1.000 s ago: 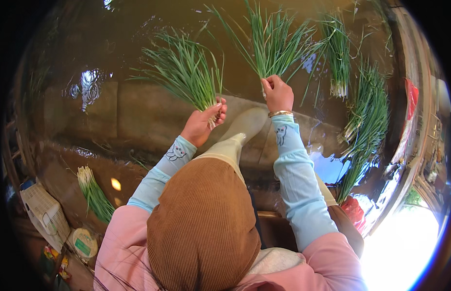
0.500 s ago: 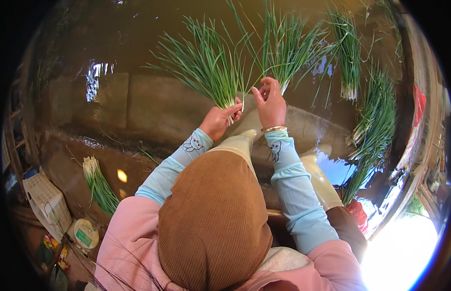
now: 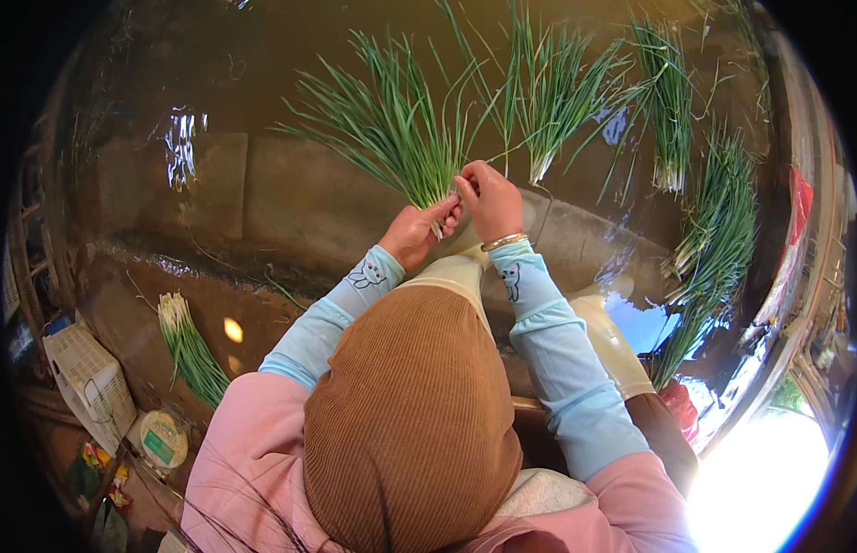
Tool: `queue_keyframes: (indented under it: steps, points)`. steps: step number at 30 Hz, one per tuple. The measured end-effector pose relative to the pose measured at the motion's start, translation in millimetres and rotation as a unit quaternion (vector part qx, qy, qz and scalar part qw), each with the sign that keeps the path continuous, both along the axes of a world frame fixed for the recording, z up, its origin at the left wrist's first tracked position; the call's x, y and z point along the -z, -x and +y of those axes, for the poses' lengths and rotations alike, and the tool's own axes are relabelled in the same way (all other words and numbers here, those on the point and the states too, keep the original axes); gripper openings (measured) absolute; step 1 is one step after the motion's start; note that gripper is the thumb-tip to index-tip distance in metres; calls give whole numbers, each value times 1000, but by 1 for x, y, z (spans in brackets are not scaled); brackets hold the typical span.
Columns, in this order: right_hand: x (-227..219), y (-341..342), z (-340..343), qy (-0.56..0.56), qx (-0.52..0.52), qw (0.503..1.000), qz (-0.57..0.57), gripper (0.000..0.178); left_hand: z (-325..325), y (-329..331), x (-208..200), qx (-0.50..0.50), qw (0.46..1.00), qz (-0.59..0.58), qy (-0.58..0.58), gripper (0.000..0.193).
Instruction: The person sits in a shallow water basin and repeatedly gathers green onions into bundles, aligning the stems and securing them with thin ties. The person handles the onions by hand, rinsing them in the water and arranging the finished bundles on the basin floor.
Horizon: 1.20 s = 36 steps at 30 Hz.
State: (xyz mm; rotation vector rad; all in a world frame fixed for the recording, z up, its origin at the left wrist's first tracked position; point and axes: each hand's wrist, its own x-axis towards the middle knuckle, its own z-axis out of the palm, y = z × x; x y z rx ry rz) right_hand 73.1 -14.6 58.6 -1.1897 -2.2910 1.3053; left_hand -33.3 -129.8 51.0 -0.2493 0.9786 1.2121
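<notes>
My left hand (image 3: 415,234) is closed around the white root ends of a bunch of green onions (image 3: 405,138), whose long leaves fan away from me over brown water. At the right edge of this bunch, my right hand (image 3: 495,201) pinches with thumb and fingertips where a thin stalk meets them. The fingertips of both hands are close together. Just beyond my right hand lies a looser bunch of green onions (image 3: 550,111), white ends toward me.
More green onions lie at the right: a tied-looking bunch (image 3: 666,111) and a large heap (image 3: 709,240). Another bunch (image 3: 190,350) rests at the left, near a pale plastic basket (image 3: 89,382) and a round tub (image 3: 163,441). A submerged ledge (image 3: 308,189) crosses the water.
My right hand has moved left, from beside the loose bunch to the bunch in my left hand, and its fingers have closed there. My left hand has stayed in place.
</notes>
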Motion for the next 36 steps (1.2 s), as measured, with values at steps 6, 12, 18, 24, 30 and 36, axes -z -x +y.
queue_keyframes:
  steps: [6, 12, 18, 24, 30, 36]
  points:
    - [4, -7, -6, -89, -88, 988, -90, 11, 2, 3, 9, -29, 999, -3, -18, 18]
    - [-55, -62, 129, 80, 207, 946, 236, 5, 0, 22, 4, -25, 998, 41, -46, 19]
    - [-42, -91, 166, 31, 254, 941, 222, 18, 7, 33, -12, -81, 991, -17, -107, 23]
    - [26, -16, 65, 109, 96, 986, -88, 23, 2, 54, -26, -124, 973, -25, -194, 18]
    - [-6, 14, 31, 284, 149, 936, 145, 16, 4, 43, -25, -26, 994, 98, -36, 18]
    - [2, 17, -12, 130, 73, 988, 39, 20, -3, 18, -9, 6, 999, 31, -43, 19]
